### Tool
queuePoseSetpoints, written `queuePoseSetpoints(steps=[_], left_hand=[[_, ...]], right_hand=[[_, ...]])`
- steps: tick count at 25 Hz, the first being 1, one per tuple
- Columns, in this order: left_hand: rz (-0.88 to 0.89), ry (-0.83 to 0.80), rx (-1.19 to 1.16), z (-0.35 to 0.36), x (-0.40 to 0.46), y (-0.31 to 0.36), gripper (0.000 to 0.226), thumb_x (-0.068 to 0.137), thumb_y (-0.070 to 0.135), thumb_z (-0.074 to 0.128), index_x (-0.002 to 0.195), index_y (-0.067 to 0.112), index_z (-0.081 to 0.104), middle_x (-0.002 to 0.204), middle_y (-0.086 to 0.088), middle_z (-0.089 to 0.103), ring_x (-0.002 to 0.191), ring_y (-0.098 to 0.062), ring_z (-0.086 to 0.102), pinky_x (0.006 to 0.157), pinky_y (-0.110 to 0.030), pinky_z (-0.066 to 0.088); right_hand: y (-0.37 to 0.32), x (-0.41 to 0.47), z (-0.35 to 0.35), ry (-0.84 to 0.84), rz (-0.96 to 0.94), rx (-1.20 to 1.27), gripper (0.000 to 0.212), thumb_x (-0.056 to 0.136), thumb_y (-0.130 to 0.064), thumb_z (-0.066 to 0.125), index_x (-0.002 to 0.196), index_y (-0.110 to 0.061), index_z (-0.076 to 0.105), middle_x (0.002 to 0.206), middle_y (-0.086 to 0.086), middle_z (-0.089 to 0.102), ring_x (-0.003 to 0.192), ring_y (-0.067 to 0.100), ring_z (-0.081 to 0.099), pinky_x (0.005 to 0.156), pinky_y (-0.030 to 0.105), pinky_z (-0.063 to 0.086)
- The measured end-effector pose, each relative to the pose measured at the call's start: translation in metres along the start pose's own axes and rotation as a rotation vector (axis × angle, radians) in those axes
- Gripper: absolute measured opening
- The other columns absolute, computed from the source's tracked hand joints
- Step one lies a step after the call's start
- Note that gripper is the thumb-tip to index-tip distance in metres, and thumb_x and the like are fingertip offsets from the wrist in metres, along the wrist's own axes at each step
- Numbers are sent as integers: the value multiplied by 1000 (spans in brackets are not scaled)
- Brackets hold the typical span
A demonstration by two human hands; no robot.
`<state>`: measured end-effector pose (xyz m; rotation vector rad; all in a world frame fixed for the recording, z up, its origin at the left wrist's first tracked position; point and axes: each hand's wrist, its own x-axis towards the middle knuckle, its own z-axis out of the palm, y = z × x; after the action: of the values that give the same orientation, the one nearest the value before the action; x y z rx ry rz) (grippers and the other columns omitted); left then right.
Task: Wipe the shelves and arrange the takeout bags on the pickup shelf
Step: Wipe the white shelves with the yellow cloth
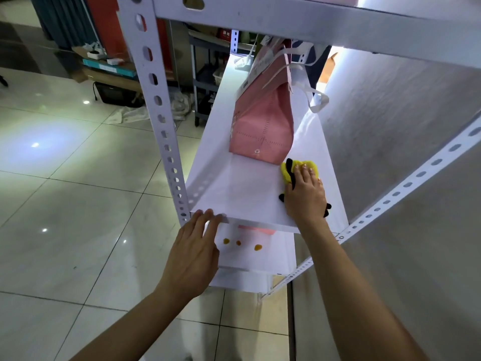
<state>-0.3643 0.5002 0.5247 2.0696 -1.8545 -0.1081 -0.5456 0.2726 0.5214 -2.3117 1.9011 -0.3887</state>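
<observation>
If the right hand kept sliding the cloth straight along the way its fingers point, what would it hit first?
Most likely the pink takeout bag. The right hand presses the yellow cloth flat on the shelf, fingers pointing at the bag's near bottom corner; the cloth looks almost against it already.

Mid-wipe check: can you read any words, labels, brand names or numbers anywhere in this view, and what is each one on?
Nothing can be read for certain.
Pink paper takeout bag on the white shelf: a small white round mark and dashed lines, no readable words.
White strip along the bag's top edge: dark print, too blurred to read.
Red item behind the rack: pale marks, too small to read.
Yellow and black cloth under the right hand: no text.
</observation>
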Motion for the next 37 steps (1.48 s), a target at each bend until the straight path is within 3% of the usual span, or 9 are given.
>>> queuePoseSetpoints(steps=[3,7,11,15,21,25,28,31,37], left_hand=[[14,-11,52,0,4,1,67,80,1,59,145,6,46,147,-19,48,139,-40,42,108,-49,42],[43,2,49,4,3,-7,67,82,7,53,148,10,44,149,-15,47,138,-38,43,106,-48,45],[53,-3,12,4,2,-14,71,82,7,57,150,12,41,153,-14,43,142,-36,39,105,-47,46],[46,-31,-23,2,-2,-15,70,85,10,56,153,15,36,159,-9,36,148,-31,31,110,-42,40],[47,-70,-71,-1,-1,-19,64,92,11,47,154,15,32,162,-7,29,151,-27,22,116,-41,32],[77,-106,-76,-5,-7,-22,63,93,10,43,155,11,29,165,-7,19,154,-26,14,116,-39,31],[96,-131,-30,-6,-7,-28,54,96,12,38,150,11,37,167,-7,13,154,-26,9,116,-40,29],[115,-138,-3,-7,-10,-30,48,97,14,34,144,12,43,168,-6,6,155,-25,5,117,-37,25],[130,-50,-44,-7,-22,-41,43,87,1,51,129,1,59,157,-18,36,147,-39,30,114,-50,33]], right_hand=[[20,0,0,-22,-84,4,58,104,-35,41,159,-20,31,168,3,24,156,21,18,125,39,15],[36,74,-18,-115,111,-65,60,108,-35,30,162,-14,18,171,6,9,158,21,5,127,39,5],[29,75,-20,-87,150,-15,66,105,-37,40,161,-11,19,170,8,11,158,23,5,127,40,3],[19,-11,-2,45,-33,30,57,105,-33,42,158,-15,33,167,6,26,155,23,19,126,40,11],[-1,-26,-20,-62,-243,65,52,107,-26,43,156,-12,37,165,7,29,155,22,21,126,38,16],[-38,-75,-8,-86,-535,130,51,104,-20,51,154,-14,42,161,4,37,153,22,29,124,42,23],[-75,-56,-4,-121,-661,103,51,106,-22,47,155,-10,38,163,6,33,154,23,25,126,39,18],[-114,-29,5,-178,-634,34,53,109,-26,38,158,-9,28,167,9,24,156,24,17,126,34,9],[-91,-71,4,-154,-746,179,50,102,-18,52,152,-17,46,160,5,41,150,22,34,123,42,24]])
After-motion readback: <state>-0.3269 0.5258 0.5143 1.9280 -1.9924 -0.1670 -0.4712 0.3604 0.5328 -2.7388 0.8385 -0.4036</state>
